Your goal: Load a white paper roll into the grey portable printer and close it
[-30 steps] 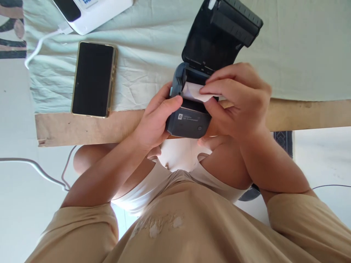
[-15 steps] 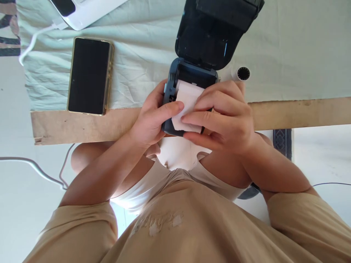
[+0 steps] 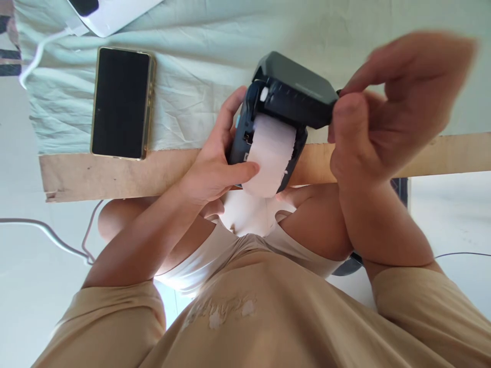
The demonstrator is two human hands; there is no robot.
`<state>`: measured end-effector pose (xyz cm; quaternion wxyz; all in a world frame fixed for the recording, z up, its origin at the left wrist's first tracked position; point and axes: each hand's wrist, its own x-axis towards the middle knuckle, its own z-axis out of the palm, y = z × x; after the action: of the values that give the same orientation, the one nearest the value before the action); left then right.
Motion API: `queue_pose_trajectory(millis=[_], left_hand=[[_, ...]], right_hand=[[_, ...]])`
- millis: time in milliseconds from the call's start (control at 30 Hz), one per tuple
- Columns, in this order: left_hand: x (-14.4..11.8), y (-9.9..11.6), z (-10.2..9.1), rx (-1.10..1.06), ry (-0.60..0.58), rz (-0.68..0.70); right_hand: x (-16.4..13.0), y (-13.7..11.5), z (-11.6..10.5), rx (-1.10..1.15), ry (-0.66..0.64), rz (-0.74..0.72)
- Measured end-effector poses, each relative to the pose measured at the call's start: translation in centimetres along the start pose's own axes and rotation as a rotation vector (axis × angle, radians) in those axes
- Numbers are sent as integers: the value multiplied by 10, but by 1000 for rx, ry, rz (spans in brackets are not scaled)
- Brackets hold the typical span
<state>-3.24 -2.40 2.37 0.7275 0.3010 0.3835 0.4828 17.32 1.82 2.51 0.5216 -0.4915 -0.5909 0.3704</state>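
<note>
A small dark portable receipt printer [image 3: 240, 148] is held at the table edge, its hinged lid [image 3: 303, 84] tilted partway over the body. White paper [image 3: 270, 153] runs out of it toward me. My left hand [image 3: 215, 163] wraps the printer's left side, with the thumb pressing on the paper. At the lid's right corner, the fingers of my right hand [image 3: 383, 102] pinch its edge; that hand is partly blurred. The paper roll inside is hidden beneath the lid.
To the left lies a phone [image 3: 120, 102] in a clear case. A white device [image 3: 115, 15] with a cable [image 3: 42, 48] sits at the back left. Pale green cloth [image 3: 192, 61] covers the table behind its wooden front edge [image 3: 115, 176].
The lid has swung from wide open to partly over the printer. My right hand has left the paper and moved right and up onto the lid. More paper now hangs out.
</note>
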Motion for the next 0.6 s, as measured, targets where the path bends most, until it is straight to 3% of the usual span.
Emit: queue_pose_trajectory(millis=[67, 133, 300, 467, 600], left_hand=[[0, 0, 0, 21, 23, -7], [1, -1, 0, 22, 47, 1], [4, -1, -1, -14, 31, 10], [3, 0, 0, 12, 46, 6], [2, 0, 2, -32, 31, 29]], right_hand=[[-3, 0, 2, -150, -46, -306], [-6, -1, 3, -266, -108, -464], [-6, 0, 0, -298, -95, -193], [-4, 3, 1, -291, -198, -244], [-4, 3, 0, -265, -254, -181]])
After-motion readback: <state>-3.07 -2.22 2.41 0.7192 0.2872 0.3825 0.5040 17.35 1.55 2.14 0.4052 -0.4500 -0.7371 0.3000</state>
